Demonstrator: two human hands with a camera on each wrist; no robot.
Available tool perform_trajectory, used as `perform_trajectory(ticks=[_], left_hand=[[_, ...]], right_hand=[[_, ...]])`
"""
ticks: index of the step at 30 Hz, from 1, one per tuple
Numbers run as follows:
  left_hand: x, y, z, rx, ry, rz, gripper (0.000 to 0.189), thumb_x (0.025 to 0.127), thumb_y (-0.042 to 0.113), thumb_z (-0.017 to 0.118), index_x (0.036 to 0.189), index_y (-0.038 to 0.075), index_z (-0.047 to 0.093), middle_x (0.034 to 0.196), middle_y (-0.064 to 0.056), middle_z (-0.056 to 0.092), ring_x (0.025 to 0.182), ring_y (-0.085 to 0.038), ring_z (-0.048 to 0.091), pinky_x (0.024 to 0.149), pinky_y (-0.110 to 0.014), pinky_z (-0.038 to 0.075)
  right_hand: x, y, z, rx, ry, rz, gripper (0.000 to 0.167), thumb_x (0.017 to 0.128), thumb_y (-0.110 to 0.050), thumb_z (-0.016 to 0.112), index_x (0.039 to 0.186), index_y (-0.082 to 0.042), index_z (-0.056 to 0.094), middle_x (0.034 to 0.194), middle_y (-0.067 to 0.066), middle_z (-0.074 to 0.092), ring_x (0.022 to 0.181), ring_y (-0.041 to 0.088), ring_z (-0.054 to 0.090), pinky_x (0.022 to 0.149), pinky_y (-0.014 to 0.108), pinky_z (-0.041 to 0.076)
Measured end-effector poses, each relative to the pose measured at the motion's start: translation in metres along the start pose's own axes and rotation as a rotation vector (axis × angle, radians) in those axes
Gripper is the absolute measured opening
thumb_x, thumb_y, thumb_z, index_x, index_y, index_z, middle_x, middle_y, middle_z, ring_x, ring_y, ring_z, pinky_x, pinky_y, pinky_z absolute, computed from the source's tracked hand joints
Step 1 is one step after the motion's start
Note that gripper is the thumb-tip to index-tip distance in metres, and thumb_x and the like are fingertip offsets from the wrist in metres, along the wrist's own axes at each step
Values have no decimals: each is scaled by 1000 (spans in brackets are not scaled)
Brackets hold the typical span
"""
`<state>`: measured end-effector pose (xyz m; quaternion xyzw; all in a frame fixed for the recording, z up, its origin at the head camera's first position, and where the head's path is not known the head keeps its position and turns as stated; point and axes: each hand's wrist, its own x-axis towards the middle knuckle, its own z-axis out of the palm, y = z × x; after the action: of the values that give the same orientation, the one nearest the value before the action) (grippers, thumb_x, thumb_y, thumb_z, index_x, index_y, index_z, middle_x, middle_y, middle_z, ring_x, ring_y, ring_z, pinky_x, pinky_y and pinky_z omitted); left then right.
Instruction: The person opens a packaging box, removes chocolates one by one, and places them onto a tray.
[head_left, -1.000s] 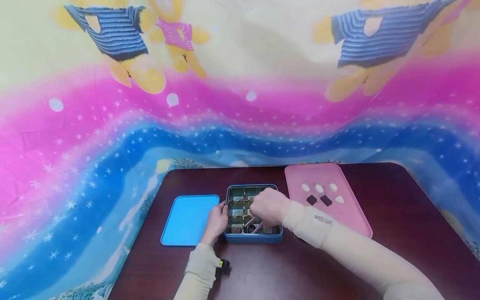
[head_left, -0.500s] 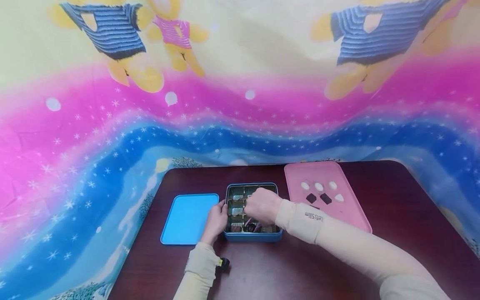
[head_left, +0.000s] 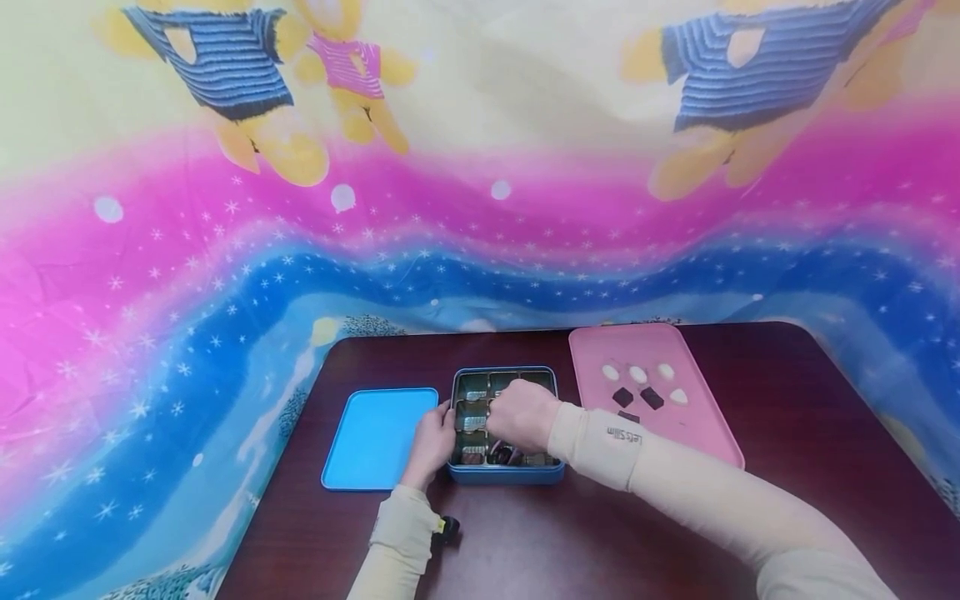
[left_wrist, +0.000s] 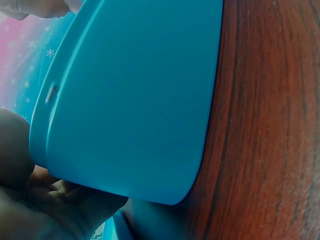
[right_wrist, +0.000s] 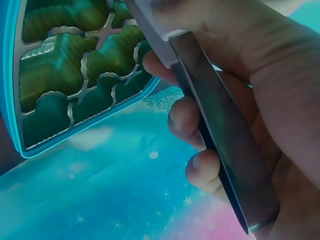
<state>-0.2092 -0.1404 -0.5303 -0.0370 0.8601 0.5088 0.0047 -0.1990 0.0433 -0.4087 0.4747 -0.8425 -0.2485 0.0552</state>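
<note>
A blue tin (head_left: 506,476) with a gold compartment insert stands open on the table. My left hand (head_left: 431,446) grips its left side, with thumb at the rim and fingers along the wall (left_wrist: 125,100). Above the insert, my right hand (head_left: 525,415) holds tongs (right_wrist: 222,130) with metal handles and pale pink tips. Those tips reach down into the near middle compartment, at a dark round chocolate (head_left: 501,454); whether they clasp it cannot be seen. A brown chocolate (head_left: 472,457) lies in the near left compartment. My right hand hides part of the insert.
A blue lid (head_left: 378,442) lies left of the tin. To the right, a pink tray (head_left: 708,437) bears several white pieces (head_left: 637,377) and dark square pieces (head_left: 652,398). My right forearm crosses over the tray's near part. A patterned cloth (head_left: 480,250) hangs behind the table.
My right hand has shifted slightly left and over the tin, and the tongs' tips show less. A dark piece on the pink tray has come into view beside my sleeve. My left hand stays put.
</note>
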Motion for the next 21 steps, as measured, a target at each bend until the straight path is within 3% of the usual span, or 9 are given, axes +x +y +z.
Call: perform_trajectory(ticks=[5, 11, 17, 21], left_hand=[[0, 1, -1, -4, -19, 0, 44, 109, 14, 42, 145, -11, 46, 140, -27, 56, 128, -38, 54, 103, -54, 46], [0, 2, -2, 1, -35, -11, 46, 109, 15, 42, 147, -10, 43, 143, -27, 53, 122, -35, 57, 90, -49, 50], [3, -2, 0, 13, -18, -17, 46, 109, 15, 42, 147, -10, 44, 143, -26, 54, 132, -37, 51, 106, -53, 45], [3, -2, 1, 0, -8, -14, 45, 109, 15, 43, 146, -10, 46, 140, -26, 57, 132, -37, 52, 107, -54, 43]], right_hand=[[-7, 3, -3, 37, 5, 28, 16, 79, -42, 86, 77, -27, 79, 70, -8, 71, 64, 10, 65, 64, 32, 58], [-17, 12, -9, 58, 8, 50, 20, 81, -32, 84, 66, -26, 72, 64, -9, 66, 58, 11, 61, 59, 32, 56], [-21, 19, -10, 110, -6, 57, 21, 75, -23, 86, 64, -26, 69, 65, -9, 65, 56, 12, 58, 52, 33, 52], [-20, 19, -7, 135, -17, 63, 21, 73, -25, 88, 65, -26, 69, 66, -10, 65, 56, 12, 58, 53, 33, 52]])
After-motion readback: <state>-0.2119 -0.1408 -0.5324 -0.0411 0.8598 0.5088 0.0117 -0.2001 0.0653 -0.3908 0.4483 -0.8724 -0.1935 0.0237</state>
